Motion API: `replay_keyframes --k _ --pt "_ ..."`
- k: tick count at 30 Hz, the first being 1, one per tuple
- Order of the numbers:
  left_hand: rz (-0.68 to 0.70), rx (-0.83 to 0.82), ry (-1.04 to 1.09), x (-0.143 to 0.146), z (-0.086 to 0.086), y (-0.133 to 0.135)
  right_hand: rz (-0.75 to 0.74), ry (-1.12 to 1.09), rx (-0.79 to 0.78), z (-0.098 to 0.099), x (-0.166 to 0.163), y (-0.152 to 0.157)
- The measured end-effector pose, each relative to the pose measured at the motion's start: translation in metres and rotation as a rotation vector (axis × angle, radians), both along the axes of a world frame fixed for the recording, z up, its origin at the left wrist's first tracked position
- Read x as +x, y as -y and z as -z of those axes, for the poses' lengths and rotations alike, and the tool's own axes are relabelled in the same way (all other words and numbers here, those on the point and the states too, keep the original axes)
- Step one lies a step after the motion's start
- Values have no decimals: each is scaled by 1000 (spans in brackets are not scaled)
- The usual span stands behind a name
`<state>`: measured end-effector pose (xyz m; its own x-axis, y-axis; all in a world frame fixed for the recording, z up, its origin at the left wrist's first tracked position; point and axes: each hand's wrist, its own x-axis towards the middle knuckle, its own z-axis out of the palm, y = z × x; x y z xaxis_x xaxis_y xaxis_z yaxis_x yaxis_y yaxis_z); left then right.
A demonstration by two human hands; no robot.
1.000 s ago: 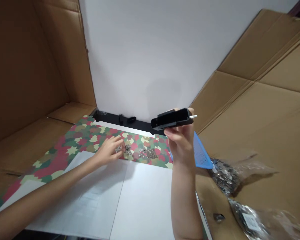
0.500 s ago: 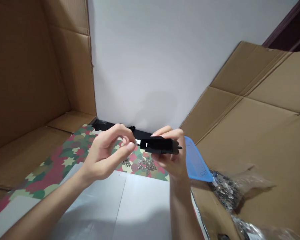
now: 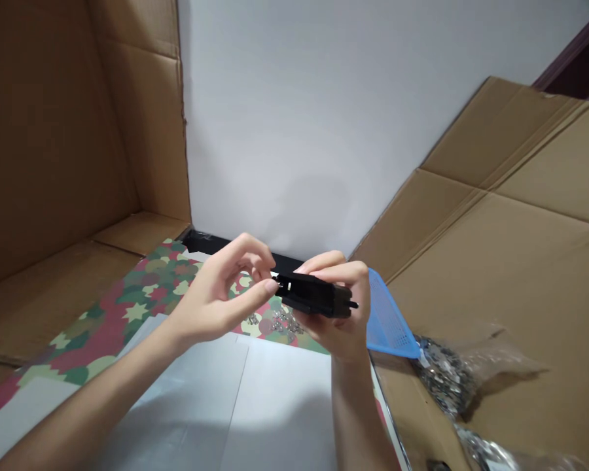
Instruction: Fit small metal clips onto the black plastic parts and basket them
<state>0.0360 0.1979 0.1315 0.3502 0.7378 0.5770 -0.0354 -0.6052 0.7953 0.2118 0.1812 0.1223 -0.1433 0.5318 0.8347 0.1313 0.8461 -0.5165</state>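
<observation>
My right hand (image 3: 347, 307) is closed around a black oblong plastic housing (image 3: 314, 294) with a slot in its side and a short dark pin at its right end. The housing is held in the air above the mat, tilted slightly down to the right. At its left end, the thumb and fingers of my left hand (image 3: 230, 288) pinch a small shiny metal piece (image 3: 279, 285), mostly covered by the fingertips. That piece touches or enters the housing's end; which of the two I cannot tell. Below the hands, small metal parts (image 3: 285, 322) lie in a loose pile.
Under the pile is a camouflage-patterned mat (image 3: 152, 288), with white sheets (image 3: 275, 392) in front. A blue plastic basket (image 3: 390, 320) stands right of my right hand. Clear bags of metal parts (image 3: 446, 376) lie farther right. Cardboard walls (image 3: 520, 196) flank both sides.
My left hand has moved right, bringing the small metal piece up against the housing's left end. The housing has tilted, its right end now lower.
</observation>
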Motion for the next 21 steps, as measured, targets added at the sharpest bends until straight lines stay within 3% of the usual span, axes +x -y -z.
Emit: replay_keyframes --k 5,10,15,21 --pt "447 -411 167 6 3 -9 -56 -105 -37 -1 -9 3" --pt "529 -500 347 14 11 -6 -74 -244 50 2 -22 0" --pt "439 -304 329 10 10 0 -131 -310 -7 8 -27 -5" --pt "36 108 121 -6 1 1 -148 -68 -199 2 12 -17"
